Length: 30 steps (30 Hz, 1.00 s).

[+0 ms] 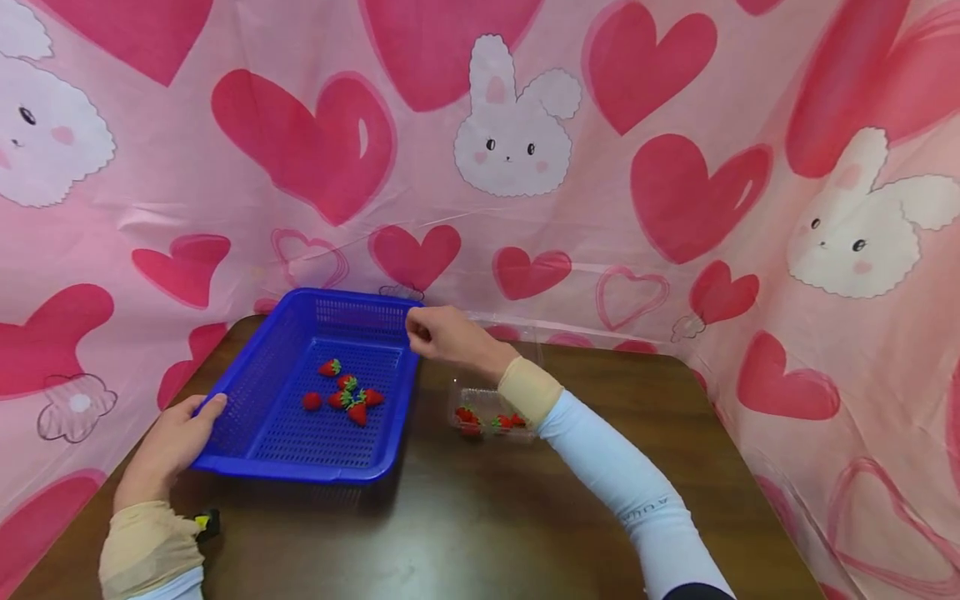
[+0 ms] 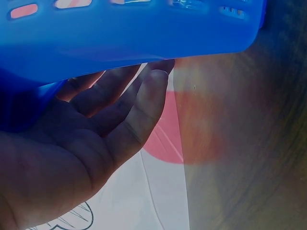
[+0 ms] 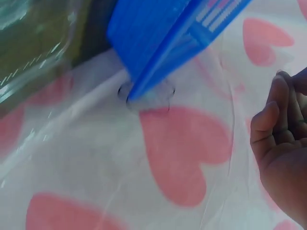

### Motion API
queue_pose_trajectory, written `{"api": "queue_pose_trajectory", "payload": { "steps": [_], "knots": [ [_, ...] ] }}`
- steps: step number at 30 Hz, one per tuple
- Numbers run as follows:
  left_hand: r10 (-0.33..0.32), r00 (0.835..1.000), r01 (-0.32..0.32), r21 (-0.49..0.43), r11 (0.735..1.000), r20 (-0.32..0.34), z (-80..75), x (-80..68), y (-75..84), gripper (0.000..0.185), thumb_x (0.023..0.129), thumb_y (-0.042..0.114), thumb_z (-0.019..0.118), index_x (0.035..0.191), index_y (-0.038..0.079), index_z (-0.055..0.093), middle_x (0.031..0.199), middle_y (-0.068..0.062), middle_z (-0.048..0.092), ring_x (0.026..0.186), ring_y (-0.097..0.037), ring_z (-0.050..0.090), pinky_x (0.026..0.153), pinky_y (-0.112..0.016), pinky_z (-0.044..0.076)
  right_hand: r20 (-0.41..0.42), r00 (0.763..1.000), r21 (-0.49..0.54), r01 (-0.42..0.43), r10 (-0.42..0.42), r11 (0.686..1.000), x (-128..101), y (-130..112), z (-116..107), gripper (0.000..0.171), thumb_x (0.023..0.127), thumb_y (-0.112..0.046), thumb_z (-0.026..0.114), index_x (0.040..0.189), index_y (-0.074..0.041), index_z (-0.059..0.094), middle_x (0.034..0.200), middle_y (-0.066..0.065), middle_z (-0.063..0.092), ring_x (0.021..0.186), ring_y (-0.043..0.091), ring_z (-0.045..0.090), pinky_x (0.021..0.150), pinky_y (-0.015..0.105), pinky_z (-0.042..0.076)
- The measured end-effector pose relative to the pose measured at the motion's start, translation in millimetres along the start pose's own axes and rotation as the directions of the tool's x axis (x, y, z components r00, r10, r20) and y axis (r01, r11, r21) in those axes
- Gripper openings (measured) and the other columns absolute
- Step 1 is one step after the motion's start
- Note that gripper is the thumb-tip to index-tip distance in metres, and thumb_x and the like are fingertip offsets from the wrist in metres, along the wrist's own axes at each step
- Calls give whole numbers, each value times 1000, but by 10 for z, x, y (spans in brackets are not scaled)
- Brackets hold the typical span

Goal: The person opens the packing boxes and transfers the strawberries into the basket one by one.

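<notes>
In the head view my left hand grips the near left rim of a blue plastic basket, thumb over the rim. The left wrist view shows the fingers curled beneath the blue rim. Several red strawberries with green leaves lie on the basket's slotted floor. My right hand is raised by the far right corner of the basket, fingers curled in with nothing seen between them. In the right wrist view that hand stands apart from the basket's corner.
A clear plastic clamshell box holding more strawberries stands right of the basket, partly behind the right forearm. Its clear lid stands up at the back. The brown table meets a pink curtain with hearts and rabbits.
</notes>
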<state>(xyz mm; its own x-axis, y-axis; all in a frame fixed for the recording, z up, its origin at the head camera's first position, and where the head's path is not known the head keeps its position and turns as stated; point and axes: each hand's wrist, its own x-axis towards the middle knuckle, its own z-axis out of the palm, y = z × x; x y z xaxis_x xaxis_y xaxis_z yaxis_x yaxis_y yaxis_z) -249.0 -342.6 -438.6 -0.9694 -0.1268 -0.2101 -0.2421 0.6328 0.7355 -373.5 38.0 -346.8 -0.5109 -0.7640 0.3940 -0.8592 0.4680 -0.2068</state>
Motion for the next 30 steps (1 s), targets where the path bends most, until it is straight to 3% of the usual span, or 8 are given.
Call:
{"api": "queue_pose_trajectory", "payload": {
  "steps": [6, 14, 21, 26, 30],
  "knots": [
    [-22, 1000, 22, -8, 1000, 4, -7, -6, 9, 79, 101, 57, 24, 143, -10, 31, 122, -36, 53, 98, -35, 61, 79, -44, 50, 138, 988, -105, -56, 70, 993, -289, 209, -133, 10, 90, -12, 63, 80, -11, 59, 69, -1, 56, 67, 12, 52, 66, 24, 45],
    [4, 1000, -5, -7, 1000, -28, 7, -19, 10, 75, 102, 54, 25, 141, -10, 34, 121, -36, 53, 99, -37, 59, 79, -41, 47, 322, 925, -149, -160, 201, 976, -692, 487, -38, 9, 90, -16, 67, 84, -13, 62, 72, -2, 58, 65, 11, 52, 63, 24, 49],
    [-6, 1000, 6, -8, 1000, -24, 20, -22, 10, 74, 103, 53, 24, 143, -9, 33, 124, -37, 51, 103, -41, 57, 84, -50, 46, 453, 831, -196, -260, 322, 946, -935, 626, 46, 18, 87, -16, 73, 100, -6, 66, 79, 1, 61, 69, 15, 52, 70, 34, 52],
    [10, 999, -10, 2, 1000, -43, 23, -22, 7, 73, 103, 51, 25, 141, -10, 35, 120, -36, 54, 100, -39, 59, 81, -44, 46, 513, 785, -190, -290, 346, 938, -1035, 672, 131, 20, 86, -15, 72, 104, -8, 66, 78, -1, 63, 68, 13, 53, 69, 32, 52],
    [22, 999, -22, 6, 1000, -48, 22, -13, -2, 74, 103, 52, 25, 141, -10, 36, 121, -36, 54, 100, -38, 59, 79, -42, 47, 586, 727, -183, -312, 358, 932, -1082, 687, 177, 32, 86, -19, 74, 116, -12, 67, 83, -3, 66, 71, 13, 58, 71, 32, 53]
  ]
}}
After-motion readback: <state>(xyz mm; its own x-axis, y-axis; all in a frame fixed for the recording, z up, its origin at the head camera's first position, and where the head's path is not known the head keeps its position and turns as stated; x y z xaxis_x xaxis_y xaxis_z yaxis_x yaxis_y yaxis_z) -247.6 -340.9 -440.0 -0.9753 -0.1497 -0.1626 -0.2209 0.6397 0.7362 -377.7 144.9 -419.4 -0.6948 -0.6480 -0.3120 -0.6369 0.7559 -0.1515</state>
